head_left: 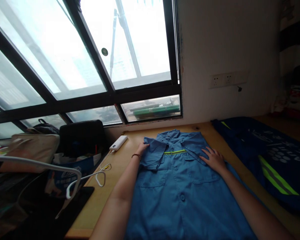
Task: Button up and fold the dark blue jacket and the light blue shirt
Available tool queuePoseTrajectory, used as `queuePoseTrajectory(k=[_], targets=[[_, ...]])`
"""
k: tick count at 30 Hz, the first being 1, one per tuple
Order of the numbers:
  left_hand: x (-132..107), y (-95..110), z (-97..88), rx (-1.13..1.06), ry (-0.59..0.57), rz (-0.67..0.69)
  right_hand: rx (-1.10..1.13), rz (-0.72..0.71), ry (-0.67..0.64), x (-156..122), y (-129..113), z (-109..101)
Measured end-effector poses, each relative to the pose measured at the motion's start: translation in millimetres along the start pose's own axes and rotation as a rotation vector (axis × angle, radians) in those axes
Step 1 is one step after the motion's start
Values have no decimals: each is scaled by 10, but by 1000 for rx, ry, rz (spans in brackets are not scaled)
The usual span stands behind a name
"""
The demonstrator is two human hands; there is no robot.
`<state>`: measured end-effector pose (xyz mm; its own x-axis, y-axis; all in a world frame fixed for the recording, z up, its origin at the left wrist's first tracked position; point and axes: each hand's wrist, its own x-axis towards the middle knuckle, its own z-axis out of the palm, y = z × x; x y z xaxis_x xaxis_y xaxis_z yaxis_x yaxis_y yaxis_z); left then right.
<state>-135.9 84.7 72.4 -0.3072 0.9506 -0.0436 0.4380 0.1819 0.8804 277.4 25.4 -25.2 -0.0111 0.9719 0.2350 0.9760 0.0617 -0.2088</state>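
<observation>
A blue button-up work shirt (175,186) lies front up on the wooden table, its collar toward the window. Both short sleeves are folded inward over the chest, and a yellow-green stripe shows between them. My left hand (143,147), with a bracelet at the wrist, grips the outer edge of the left sleeve near the shoulder. On the other side, my right hand (213,159) rests flat on the folded right sleeve with its fingers spread.
A white power bank (118,143) with a white cable (100,176) lies at the table's left edge. Dark blue clothing with a reflective strip (277,176) spreads at right. Bags (35,146) and a black chair (82,136) stand left. The window (137,43) is behind.
</observation>
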Motion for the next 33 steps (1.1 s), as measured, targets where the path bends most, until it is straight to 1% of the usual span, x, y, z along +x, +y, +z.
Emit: queuePoseTrajectory(k=[2, 4, 6, 7, 8, 9, 10, 12, 14, 16, 17, 19, 22, 23, 25, 27, 29, 31, 33], targets=[[-52, -49, 50, 37, 85, 21, -5, -4, 5, -2, 5, 6], [-94, -101, 86, 142, 233, 82, -8, -15, 11, -5, 6, 12], [-127, -156, 133, 319, 405, 150, -8, -24, 10, -11, -3, 7], [-142, -184, 169, 418, 469, 188, -11, -25, 8, -15, -14, -2], [-154, -215, 216, 512, 496, 230, -17, -21, 14, -21, -29, -17], [-164, -248, 274, 590, 482, 275, -26, -20, 32, -27, -49, -37], [-172, -285, 339, 658, 440, 324, -35, -30, 60, -34, -73, -61], [-176, -375, 475, 757, 309, 383, -40, -120, 104, -50, -131, -109], [-159, -477, 574, 800, 165, 337, -26, -269, 61, -74, -190, -142], [-115, -566, 599, 809, 90, 263, -14, -354, -45, -115, -240, -153], [-83, -596, 582, 812, 76, 236, -14, -356, -88, -144, -259, -154], [-6, -617, 510, 814, 68, 189, -19, -324, -132, -212, -290, -163], [105, -562, 404, 793, 52, 104, -9, -306, -160, -285, -328, -227], [135, -529, 388, 782, 71, 85, 4, -305, -169, -275, -337, -261], [184, -453, 384, 747, 160, 63, 62, -292, -190, -173, -341, -327], [228, -373, 385, 673, 268, 49, 189, -239, -187, 48, -310, -368], [282, -302, 348, 484, 337, -3, 394, -81, -112, 352, -242, -368], [350, -251, 253, 248, 336, -86, 572, 125, -17, 673, -156, -329], [425, -228, 113, 56, 260, -129, 666, 281, 19, 950, -85, -270]])
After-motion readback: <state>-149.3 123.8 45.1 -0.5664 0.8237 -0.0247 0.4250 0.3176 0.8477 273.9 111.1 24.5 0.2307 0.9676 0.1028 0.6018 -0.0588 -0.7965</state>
